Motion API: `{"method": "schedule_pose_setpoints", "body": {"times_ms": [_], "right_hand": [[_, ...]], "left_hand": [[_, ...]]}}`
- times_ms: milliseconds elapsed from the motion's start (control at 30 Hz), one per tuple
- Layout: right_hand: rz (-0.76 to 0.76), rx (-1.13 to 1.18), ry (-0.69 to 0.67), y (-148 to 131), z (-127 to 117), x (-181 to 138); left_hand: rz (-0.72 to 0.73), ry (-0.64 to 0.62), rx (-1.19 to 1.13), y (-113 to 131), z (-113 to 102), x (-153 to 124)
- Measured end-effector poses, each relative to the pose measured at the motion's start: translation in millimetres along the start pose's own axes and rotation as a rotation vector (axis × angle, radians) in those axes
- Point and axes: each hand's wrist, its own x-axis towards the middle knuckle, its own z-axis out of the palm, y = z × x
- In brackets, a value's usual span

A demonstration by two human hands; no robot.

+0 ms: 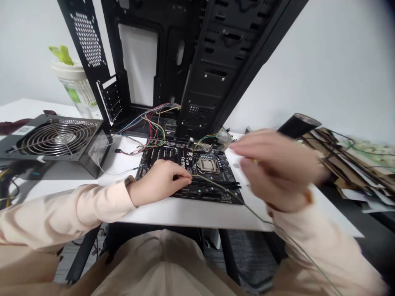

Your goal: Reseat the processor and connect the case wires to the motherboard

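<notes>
My left hand (162, 181) rests over the motherboard (212, 196), thumb and fingers pinched on the end of a thin green wire (257, 216). From there the wire runs across the board, past my right sleeve and out at the lower right. My right hand (274, 168) is raised to the right of the board, blurred by motion. A speck of yellow shows between its fingers, too smeared to name. The processor (207, 165) sits in its socket between the two hands. Colourful thin wires (154, 123) trail from the case onto the board's back edge.
A black computer case (197, 82) stands open behind the board. The power supply (61, 142) with its fan grille lies at left, a lidded cup (74, 84) behind it. At right are a black cylinder (299, 124) and stacked cardboard (336, 164). The white table's front edge (191, 224) is close.
</notes>
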Motion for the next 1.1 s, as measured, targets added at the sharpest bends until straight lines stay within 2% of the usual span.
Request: {"method": "schedule_pose_setpoints", "body": {"times_ms": [67, 133, 233, 300, 433, 667, 833, 1100], "right_hand": [[-0.075, 0.074, 0.026, 10.5, 33.3, -2.7], [-0.103, 0.149, -0.007, 19.9, 62.7, -10.3], [-0.100, 0.244, -0.177, 20.8, 84.6, -25.6], [-0.097, 0.314, -0.228, 13.4, 85.2, -32.7], [0.000, 0.366, -0.204, -0.4, 78.4, -34.3], [0.152, 0.334, -0.272, -0.8, 81.2, -32.4], [0.235, 0.358, -0.260, -1.7, 80.9, -34.5], [0.359, 0.328, -0.209, -0.7, 79.5, -35.2]], "left_hand": [[-0.099, 0.030, -0.108, -1.2, 1.7, -1.2], [-0.164, 0.045, -0.189, -2.6, 2.4, -1.6], [-0.183, 0.069, -0.217, -3.6, 2.3, -1.9], [-0.183, 0.085, -0.198, -2.8, 2.0, -2.3], [-0.178, 0.099, -0.155, 0.8, 2.0, -3.6], [-0.131, 0.004, -0.108, 2.6, 1.7, -4.6], [-0.197, -0.070, -0.216, 2.3, -1.2, -1.7], [-0.351, -0.109, -0.362, 5.6, -2.4, 3.1]]}}
